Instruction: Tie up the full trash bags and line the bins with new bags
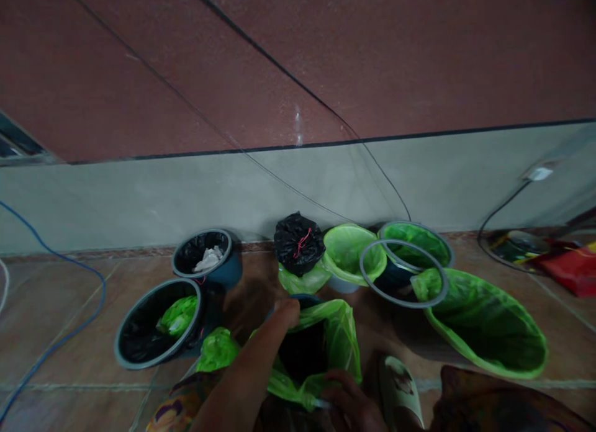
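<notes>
In front of me stands a bin lined with a green bin bag (344, 333), the bag's edge spread around a dark opening. My left hand (284, 314) reaches over its far left side, fingers curled at the bag's edge and partly hidden. At the near right edge, my right hand (351, 398) is closed on the bag, in dim, slightly blurred light. A loose grey ring (364, 277) leans across the bins to the right. Beside my left forearm lies a crumpled green bag (218, 350).
Two black-lined bins (121, 342) stand at left, one holding a green bag, the other white paper. Behind are a tied black bag (298, 243) and green-lined bins (351, 249). A large green-lined bin (493, 320) tilts at right. A blue cable (100, 289) crosses the tiles.
</notes>
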Demonstrator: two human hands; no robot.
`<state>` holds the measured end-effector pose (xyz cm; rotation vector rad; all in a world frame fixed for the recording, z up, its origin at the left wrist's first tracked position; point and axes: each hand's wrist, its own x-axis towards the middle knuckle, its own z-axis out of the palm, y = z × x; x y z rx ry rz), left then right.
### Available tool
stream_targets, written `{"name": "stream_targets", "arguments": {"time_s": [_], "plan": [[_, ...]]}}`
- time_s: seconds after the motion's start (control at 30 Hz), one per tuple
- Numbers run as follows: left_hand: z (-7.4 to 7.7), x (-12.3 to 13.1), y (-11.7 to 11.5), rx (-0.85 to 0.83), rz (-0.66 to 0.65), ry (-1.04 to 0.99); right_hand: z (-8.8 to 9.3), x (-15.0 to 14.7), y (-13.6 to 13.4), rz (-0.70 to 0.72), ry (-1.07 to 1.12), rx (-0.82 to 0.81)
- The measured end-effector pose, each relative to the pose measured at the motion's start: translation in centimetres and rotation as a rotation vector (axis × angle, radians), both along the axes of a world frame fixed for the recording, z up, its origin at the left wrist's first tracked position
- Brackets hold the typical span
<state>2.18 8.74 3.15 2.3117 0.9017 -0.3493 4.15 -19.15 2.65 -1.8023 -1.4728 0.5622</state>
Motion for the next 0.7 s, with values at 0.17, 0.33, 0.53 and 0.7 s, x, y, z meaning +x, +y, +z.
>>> {"name": "stream_targets", "arguments": {"time_s": [0.17,0.33,0.53,0.7], "plan": [[3.6,-0.7,0.9,0.184,-0.100,0.097,1.9,-0.1,0.7,-0.045,0.054,-0.039],[8.3,-3.1,1.0,0.362,-0.247,-0.008,3.8,-0.1,1.9,-0.092,0.096,0.002],[10.6,-5.8,0.1,0.234,-0.179,-0.305,7.8,0.1,3.5,-0.206,0.233,0.062],[13.6,-5.9,-0.8,-0.242,0.012,-0.700,11.4,0.8,5.8,-0.348,0.475,0.105]]}}
